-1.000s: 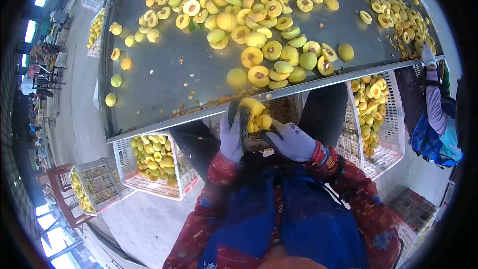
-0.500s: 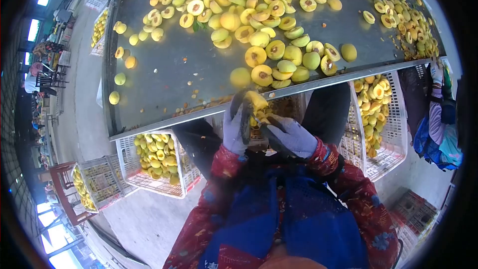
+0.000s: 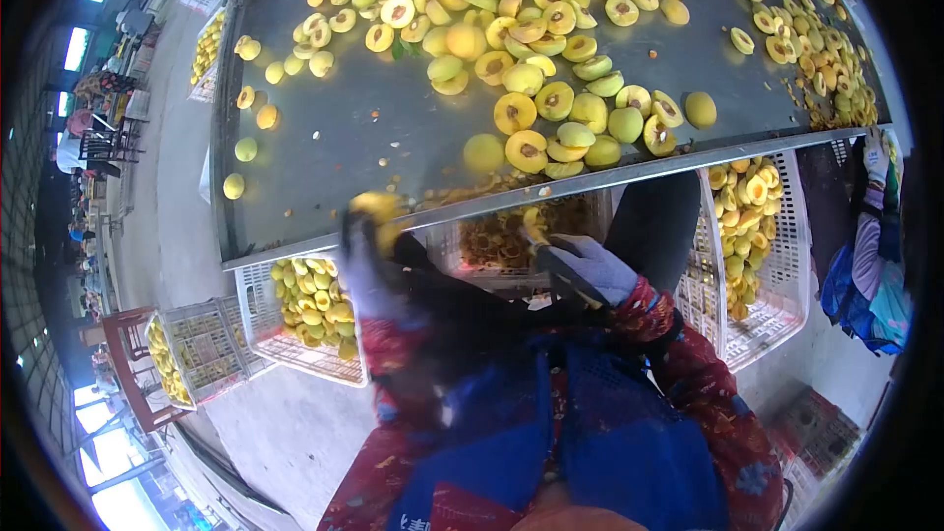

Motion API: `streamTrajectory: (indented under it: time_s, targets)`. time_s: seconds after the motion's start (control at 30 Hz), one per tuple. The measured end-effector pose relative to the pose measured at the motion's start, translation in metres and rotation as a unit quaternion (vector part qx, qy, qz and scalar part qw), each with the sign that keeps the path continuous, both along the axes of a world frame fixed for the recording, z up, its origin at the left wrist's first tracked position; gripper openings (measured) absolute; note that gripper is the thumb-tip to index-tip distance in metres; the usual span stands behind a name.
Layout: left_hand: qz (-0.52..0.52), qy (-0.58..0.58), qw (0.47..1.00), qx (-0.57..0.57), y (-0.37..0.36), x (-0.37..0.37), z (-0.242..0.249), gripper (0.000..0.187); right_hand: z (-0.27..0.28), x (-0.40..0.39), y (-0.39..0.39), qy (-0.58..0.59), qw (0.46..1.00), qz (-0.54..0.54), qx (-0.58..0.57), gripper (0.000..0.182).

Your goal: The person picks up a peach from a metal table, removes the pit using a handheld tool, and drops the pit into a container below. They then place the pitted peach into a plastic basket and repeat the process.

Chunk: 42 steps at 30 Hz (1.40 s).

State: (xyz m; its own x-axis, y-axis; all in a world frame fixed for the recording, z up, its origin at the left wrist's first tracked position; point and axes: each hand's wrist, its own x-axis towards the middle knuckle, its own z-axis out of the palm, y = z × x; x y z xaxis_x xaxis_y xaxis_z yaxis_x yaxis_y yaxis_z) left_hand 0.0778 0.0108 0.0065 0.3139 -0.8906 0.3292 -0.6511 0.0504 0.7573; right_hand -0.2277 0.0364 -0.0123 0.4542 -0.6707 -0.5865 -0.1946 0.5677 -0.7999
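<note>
My left hand (image 3: 366,261), gloved and blurred by motion, holds yellow fruit pieces (image 3: 378,205) at the front edge of the metal table (image 3: 334,162), above the left crate of fruit (image 3: 313,303). My right hand (image 3: 590,267), in a light glove with a dark palm, is closed round a thin tool by its handle, and a yellow bit (image 3: 534,224) shows near its fingertips. Below the table edge, between the knees, stands a crate of scraps (image 3: 492,241). Many halved fruits (image 3: 527,149) lie cut side up or down on the table.
At the right stands a white crate of fruit halves (image 3: 747,226). Further crates (image 3: 202,354) are on the floor at the left, beside a brown wooden stool (image 3: 128,364). A co-worker's gloved hand (image 3: 875,157) is at the table's right corner. More people sit far left.
My left hand has moved left with the yellow pieces, away from my right hand, toward the left crate. My right hand has shifted slightly right. The view has tilted a little.
</note>
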Motion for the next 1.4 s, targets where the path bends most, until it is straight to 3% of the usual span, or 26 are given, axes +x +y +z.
streamTrajectory:
  time_s: [0.03,0.07,0.1,0.13,0.17,0.2,0.3,0.43,0.47,0.53,0.6,0.63,0.67,0.7,0.73,0.77,0.83,0.87,0.93,1.03,1.07,1.17,1.2,1.3,1.37,1.4]
  targets:
    - [0.119,0.145,0.975,0.123,0.006,0.023,0.024,0.036,-0.008,-0.008,0.002,0.078,0.990,0.022,-0.114,0.030]
    - [0.170,-0.099,0.962,0.189,0.018,0.042,0.052,0.041,-0.014,-0.014,0.007,0.155,0.961,0.040,-0.226,0.029]
    - [0.209,-0.337,0.886,0.242,0.030,0.056,0.066,0.045,-0.020,-0.019,0.010,0.231,0.912,0.054,-0.334,0.028]
    - [0.263,-0.444,0.822,0.242,0.038,0.066,0.065,0.049,-0.026,-0.023,0.012,0.267,0.848,0.133,-0.437,0.028]
    - [0.312,-0.541,0.742,0.242,0.041,0.063,0.068,0.053,-0.028,-0.021,0.012,0.241,0.863,0.136,-0.422,0.028]
    - [0.277,-0.454,0.802,0.271,0.038,0.056,0.075,0.056,-0.030,-0.017,0.008,0.216,0.876,0.138,-0.409,0.029]
    - [0.007,-0.278,0.952,0.127,-0.008,0.011,0.064,0.049,-0.026,-0.008,0.002,0.203,0.874,0.175,-0.405,0.029]
    - [-0.265,-0.341,0.888,0.159,-0.099,-0.072,0.005,0.059,-0.010,-0.012,0.006,0.211,0.908,0.145,-0.332,0.029]
    - [-0.304,-0.393,0.855,0.150,-0.113,-0.082,-0.022,0.063,-0.014,-0.019,0.011,0.234,0.882,0.167,-0.373,0.029]
    - [-0.313,-0.334,0.865,0.203,-0.128,-0.092,-0.030,0.067,-0.022,-0.035,0.021,0.277,0.820,0.211,-0.454,0.028]
    - [-0.293,-0.316,0.873,0.231,-0.129,-0.094,-0.024,0.061,-0.014,-0.037,0.028,0.230,0.906,0.061,-0.351,0.029]
    - [-0.308,-0.076,0.904,0.285,-0.129,-0.086,-0.032,0.057,-0.006,-0.037,0.030,0.201,0.934,-0.016,-0.294,0.029]
    - [-0.303,0.169,0.880,0.324,-0.129,-0.073,-0.043,0.053,0.004,-0.034,0.032,0.200,0.935,-0.043,-0.288,0.030]
    - [-0.278,0.402,0.803,0.342,-0.127,-0.062,-0.055,0.049,0.013,-0.030,0.031,0.197,0.936,-0.070,-0.284,0.030]
    - [-0.289,0.504,0.755,0.304,-0.109,-0.066,-0.029,0.045,0.020,-0.024,0.029,0.193,0.936,-0.095,-0.278,0.031]
    - [-0.300,0.599,0.693,0.267,-0.090,-0.069,-0.003,0.041,0.022,-0.019,0.027,0.220,0.891,-0.073,-0.391,0.030]
    - [-0.327,0.500,0.759,0.257,-0.063,-0.065,0.011,0.048,0.028,-0.007,0.024,0.263,0.757,-0.029,-0.597,0.029]
    - [-0.314,0.519,0.755,0.248,-0.052,-0.066,0.008,0.050,0.039,0.001,0.016,0.194,0.839,-0.026,-0.507,0.026]
    - [-0.285,0.569,0.736,0.231,-0.036,-0.076,0.000,0.054,0.043,0.014,0.014,0.235,0.767,0.000,-0.597,0.025]
    - [-0.218,0.677,0.671,0.208,-0.015,-0.096,0.007,0.058,0.049,0.024,0.013,0.260,0.753,0.022,-0.604,0.022]
    - [-0.171,0.637,0.725,0.198,-0.011,-0.105,0.010,0.058,0.050,0.027,0.014,0.256,0.775,0.021,-0.578,0.022]
    - [-0.153,0.588,0.764,0.219,0.001,-0.107,0.003,0.052,0.052,0.034,0.016,0.254,0.843,0.004,-0.474,0.024]
    - [-0.168,0.465,0.846,0.199,0.007,-0.109,0.005,0.046,0.052,0.036,0.016,0.253,0.864,-0.005,-0.435,0.025]
    - [-0.162,0.264,0.947,0.088,0.015,-0.113,-0.013,0.043,0.043,0.041,0.019,0.278,0.857,0.034,-0.434,0.027]
    - [-0.126,0.415,0.891,0.133,0.024,-0.111,-0.038,0.041,0.032,0.041,0.020,0.256,0.767,0.021,-0.588,0.025]
    - [-0.107,0.414,0.895,0.131,0.026,-0.112,-0.047,0.040,0.025,0.041,0.020,0.242,0.712,0.014,-0.660,0.024]
